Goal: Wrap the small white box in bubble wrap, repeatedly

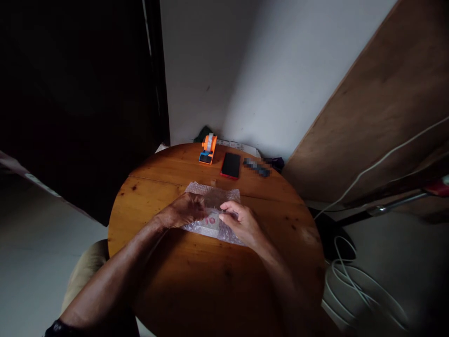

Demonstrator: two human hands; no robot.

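Observation:
A sheet of clear bubble wrap (212, 193) lies on the round wooden table (168, 187). Under its near part a small pale item with red marks (211, 219) shows between my hands. My left hand (185, 209) rests on the wrap's left side, fingers curled over it. My right hand (240, 222) sits on the right side, thumb and fingers pinched on the wrap's edge. What exactly the wrapped item is I cannot make out.
At the table's far edge stand an orange tape dispenser (208, 149), a dark phone in a red case (230, 165) and a small dark object (257, 167). A wooden board (379, 103) leans right; white cables (354, 281) lie on the floor.

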